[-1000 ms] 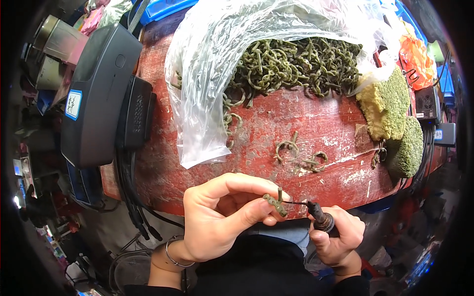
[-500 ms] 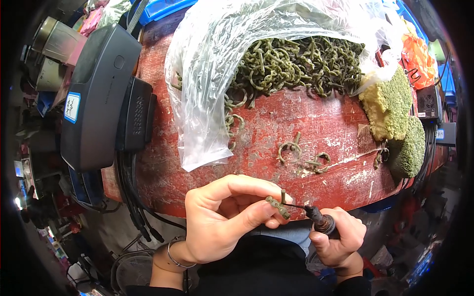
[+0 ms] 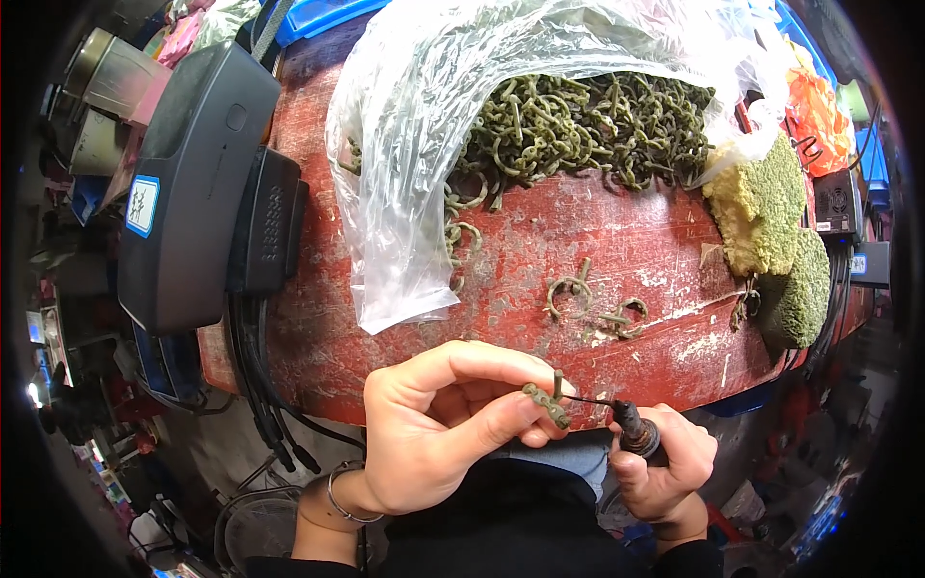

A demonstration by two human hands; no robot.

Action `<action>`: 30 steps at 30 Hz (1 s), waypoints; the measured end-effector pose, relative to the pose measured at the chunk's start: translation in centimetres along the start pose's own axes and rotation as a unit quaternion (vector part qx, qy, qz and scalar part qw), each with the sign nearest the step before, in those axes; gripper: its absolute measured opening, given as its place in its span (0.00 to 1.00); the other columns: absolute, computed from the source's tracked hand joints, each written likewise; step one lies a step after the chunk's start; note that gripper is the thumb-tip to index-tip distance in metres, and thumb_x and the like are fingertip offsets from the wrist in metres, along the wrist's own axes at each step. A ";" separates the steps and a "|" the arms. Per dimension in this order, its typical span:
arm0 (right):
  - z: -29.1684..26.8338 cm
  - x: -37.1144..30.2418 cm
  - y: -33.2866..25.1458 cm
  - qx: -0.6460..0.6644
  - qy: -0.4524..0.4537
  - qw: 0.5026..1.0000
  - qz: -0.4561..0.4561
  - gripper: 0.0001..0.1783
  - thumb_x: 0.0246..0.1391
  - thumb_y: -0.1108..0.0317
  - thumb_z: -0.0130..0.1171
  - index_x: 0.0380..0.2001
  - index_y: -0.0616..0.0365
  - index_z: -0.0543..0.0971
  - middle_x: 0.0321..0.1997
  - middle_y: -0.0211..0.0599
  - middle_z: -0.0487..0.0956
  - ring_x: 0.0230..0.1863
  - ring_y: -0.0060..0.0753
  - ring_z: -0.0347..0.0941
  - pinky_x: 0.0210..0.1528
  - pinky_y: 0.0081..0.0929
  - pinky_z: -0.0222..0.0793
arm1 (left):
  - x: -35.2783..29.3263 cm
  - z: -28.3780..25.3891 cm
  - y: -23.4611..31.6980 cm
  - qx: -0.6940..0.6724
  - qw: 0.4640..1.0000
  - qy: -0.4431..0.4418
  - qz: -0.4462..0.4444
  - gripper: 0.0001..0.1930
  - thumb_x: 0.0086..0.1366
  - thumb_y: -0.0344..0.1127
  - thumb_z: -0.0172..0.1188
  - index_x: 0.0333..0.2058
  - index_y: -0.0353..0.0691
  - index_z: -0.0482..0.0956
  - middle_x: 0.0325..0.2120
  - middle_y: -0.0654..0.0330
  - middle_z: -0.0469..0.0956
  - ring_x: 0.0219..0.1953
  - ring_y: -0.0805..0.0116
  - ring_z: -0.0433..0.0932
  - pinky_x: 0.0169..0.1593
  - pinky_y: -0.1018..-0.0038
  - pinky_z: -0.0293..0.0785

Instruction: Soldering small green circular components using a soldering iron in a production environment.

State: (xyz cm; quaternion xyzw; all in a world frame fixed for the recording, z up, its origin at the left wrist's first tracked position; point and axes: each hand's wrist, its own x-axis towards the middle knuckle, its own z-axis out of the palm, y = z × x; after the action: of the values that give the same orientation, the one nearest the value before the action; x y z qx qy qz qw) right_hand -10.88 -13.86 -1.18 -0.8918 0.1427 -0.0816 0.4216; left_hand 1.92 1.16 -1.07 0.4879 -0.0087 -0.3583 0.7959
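Observation:
Between the thumb and fingers of my left hand is a small olive-green ring, knobbly and waxy-looking, with a short stem pointing up. My right hand, at the right, is closed round a needle-tipped pen tool with a dark, ribbed body. Its thin tip points left and reaches close to the ring's stem; whether they touch I cannot tell. On the red tabletop beyond my hands lie two similar loose rings, one with an upright stem and one lying flatter.
A large heap of green rings spreads at the back, partly under a clear plastic bag. Dark grey devices and cables stand at the left. Yellow-green foam blocks sit on the right of the worn red table.
The pen tool and my right hand have shifted slightly to the right and down. My left hand keeps its hold on the ring, almost unmoved.

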 end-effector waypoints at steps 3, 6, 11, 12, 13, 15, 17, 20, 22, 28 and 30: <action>-0.8 -0.5 0.3 0.035 -0.018 0.999 0.032 0.20 0.41 0.55 0.64 0.25 0.62 0.75 0.18 0.37 0.74 0.17 0.31 0.72 0.19 0.22 0.66 | 0.1 0.4 0.0 -0.009 1.000 -0.003 0.009 0.08 0.53 0.25 0.59 0.29 0.29 0.70 0.26 0.45 0.75 0.22 0.66 0.76 0.23 0.80 0.73; -1.7 -1.7 0.7 0.046 0.143 0.981 0.121 0.18 0.47 0.59 0.58 0.27 0.67 0.73 0.15 0.35 0.71 0.15 0.26 0.69 0.19 0.18 0.63 | 0.3 0.9 -0.5 0.002 1.000 -0.012 0.020 0.08 0.53 0.27 0.60 0.29 0.30 0.70 0.26 0.46 0.75 0.20 0.67 0.75 0.21 0.82 0.70; -4.2 -1.7 3.9 -0.081 0.320 0.921 0.209 0.09 0.45 0.71 0.59 0.29 0.66 0.74 0.19 0.35 0.72 0.21 0.24 0.67 0.25 0.21 0.64 | 0.0 0.0 -0.9 0.082 0.993 -0.021 0.084 0.06 0.56 0.23 0.54 0.32 0.26 0.70 0.29 0.45 0.74 0.24 0.66 0.76 0.27 0.77 0.74; -4.7 -2.1 4.5 -0.098 0.328 0.915 0.214 0.09 0.44 0.72 0.60 0.29 0.66 0.74 0.20 0.36 0.72 0.22 0.26 0.68 0.27 0.22 0.64 | -0.3 0.4 -0.9 0.099 0.991 -0.002 0.085 0.06 0.56 0.23 0.54 0.32 0.27 0.70 0.28 0.45 0.74 0.23 0.66 0.76 0.27 0.78 0.74; -5.2 -2.5 4.9 -0.114 0.334 0.910 0.219 0.10 0.44 0.72 0.60 0.29 0.66 0.74 0.22 0.38 0.73 0.23 0.28 0.68 0.28 0.23 0.65 | -0.6 0.8 -1.0 0.116 0.989 0.019 0.087 0.06 0.56 0.23 0.55 0.31 0.27 0.70 0.28 0.45 0.74 0.23 0.66 0.76 0.26 0.78 0.74; -5.7 -2.2 4.1 -0.214 0.325 0.902 0.185 0.09 0.43 0.72 0.61 0.28 0.65 0.73 0.22 0.39 0.72 0.20 0.34 0.67 0.26 0.25 0.64 | -0.5 0.9 -1.0 0.130 0.988 0.002 0.083 0.05 0.55 0.21 0.54 0.32 0.27 0.70 0.29 0.46 0.74 0.23 0.66 0.76 0.27 0.79 0.75; -6.0 -2.3 4.4 -0.276 0.334 0.888 0.154 0.10 0.42 0.72 0.62 0.27 0.64 0.73 0.20 0.39 0.70 0.19 0.36 0.67 0.23 0.27 0.62 | -0.4 1.3 -1.1 0.194 0.975 0.023 0.104 0.05 0.55 0.20 0.52 0.32 0.27 0.70 0.30 0.47 0.73 0.24 0.67 0.76 0.28 0.79 0.76; -6.1 -2.3 4.2 -0.314 0.337 0.875 0.150 0.10 0.42 0.71 0.62 0.26 0.62 0.72 0.20 0.39 0.69 0.18 0.39 0.66 0.21 0.29 0.61 | -0.5 1.7 -1.1 0.207 0.972 0.016 0.112 0.06 0.55 0.19 0.51 0.33 0.26 0.71 0.30 0.48 0.73 0.25 0.67 0.76 0.30 0.79 0.76; -6.2 -2.2 4.2 -0.316 0.337 0.874 0.148 0.10 0.42 0.71 0.62 0.26 0.62 0.72 0.20 0.38 0.68 0.18 0.39 0.66 0.21 0.29 0.61 | -0.4 1.7 -1.3 0.215 0.969 0.017 0.122 0.06 0.55 0.20 0.51 0.33 0.26 0.71 0.30 0.48 0.73 0.25 0.67 0.76 0.30 0.79 0.76; -6.1 -2.1 4.3 -0.322 0.327 0.877 0.143 0.10 0.41 0.72 0.62 0.26 0.62 0.73 0.19 0.38 0.68 0.18 0.39 0.65 0.21 0.29 0.61 | -0.5 1.4 -1.8 0.214 0.965 0.026 0.151 0.06 0.54 0.19 0.52 0.33 0.26 0.71 0.30 0.48 0.73 0.26 0.66 0.77 0.30 0.79 0.76; -5.9 -1.6 4.3 -0.301 0.329 0.886 0.124 0.09 0.41 0.73 0.62 0.27 0.63 0.74 0.19 0.39 0.68 0.18 0.39 0.65 0.22 0.28 0.61 | -0.6 1.1 -1.5 0.226 0.961 0.023 0.158 0.06 0.54 0.19 0.52 0.33 0.26 0.72 0.31 0.48 0.73 0.26 0.66 0.77 0.30 0.78 0.76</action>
State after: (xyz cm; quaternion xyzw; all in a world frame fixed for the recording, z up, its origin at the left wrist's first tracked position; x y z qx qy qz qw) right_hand -14.77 -20.24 -0.88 -0.8729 0.4001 -0.2709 0.0680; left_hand 0.20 0.22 -1.46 0.6558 -0.1479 -0.2056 0.7111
